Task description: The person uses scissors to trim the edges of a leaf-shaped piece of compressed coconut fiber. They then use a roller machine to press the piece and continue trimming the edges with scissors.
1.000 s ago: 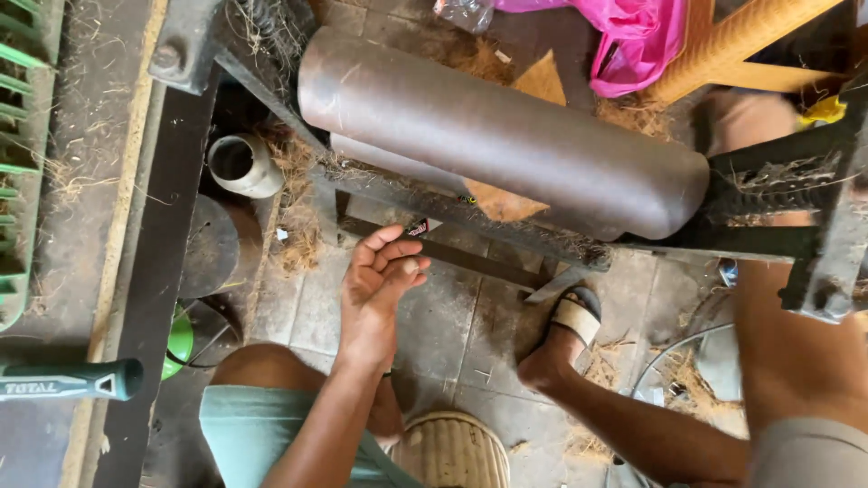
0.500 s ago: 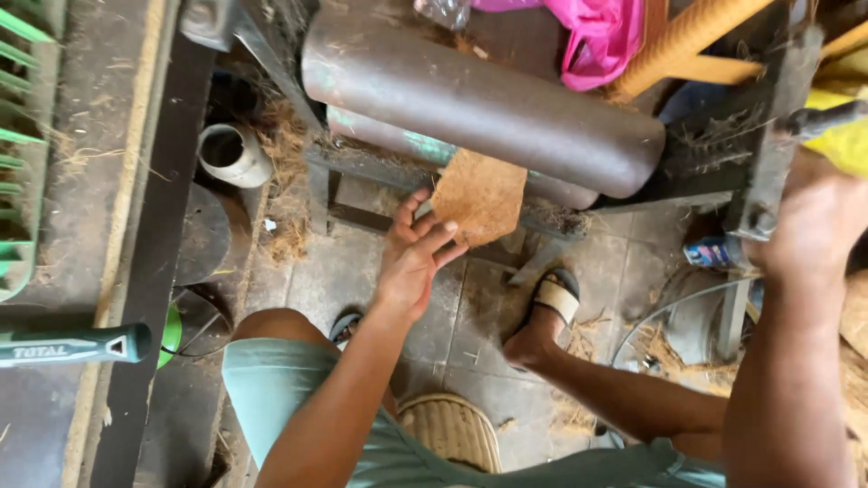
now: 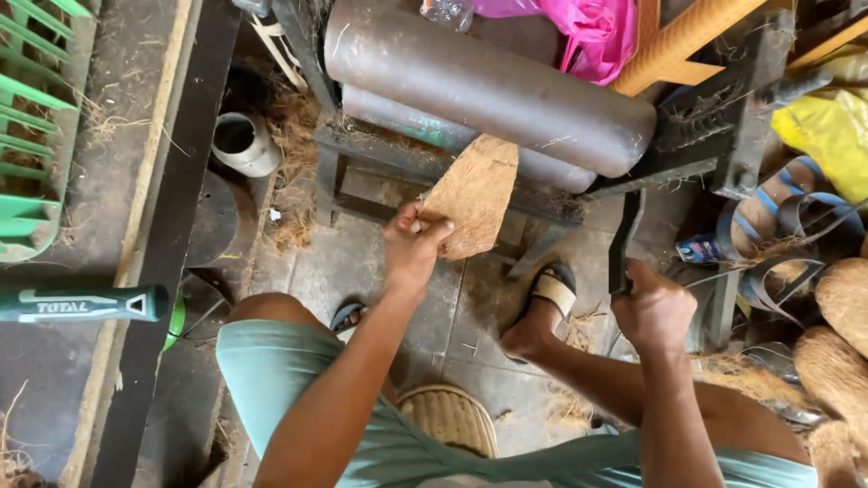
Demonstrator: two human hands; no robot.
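My left hand [image 3: 411, 246] pinches the lower edge of a flat brown piece of coconut husk [image 3: 475, 190]. The husk's upper end sits in the gap between two metal rollers, a large grey one [image 3: 488, 86] above and a smaller greenish one [image 3: 425, 126] below. My right hand [image 3: 653, 312] is closed round the dark metal crank handle [image 3: 624, 235] at the right end of the roller frame [image 3: 732, 108]. My sandalled foot [image 3: 542, 303] rests on the tiled floor under the machine.
A white pipe end [image 3: 242, 143] and loose fibre lie left of the frame. A hammer handle [image 3: 81, 304] sticks in from the left, beside a green plastic crate [image 3: 32, 126]. Husk pieces [image 3: 845, 298], sandals [image 3: 778, 203], pink cloth [image 3: 597, 32] and a yellow bag [image 3: 832, 126] crowd the right.
My left hand went from empty under the rollers to holding the husk piece coming out between them. My right hand came down from the upper right onto the crank handle.
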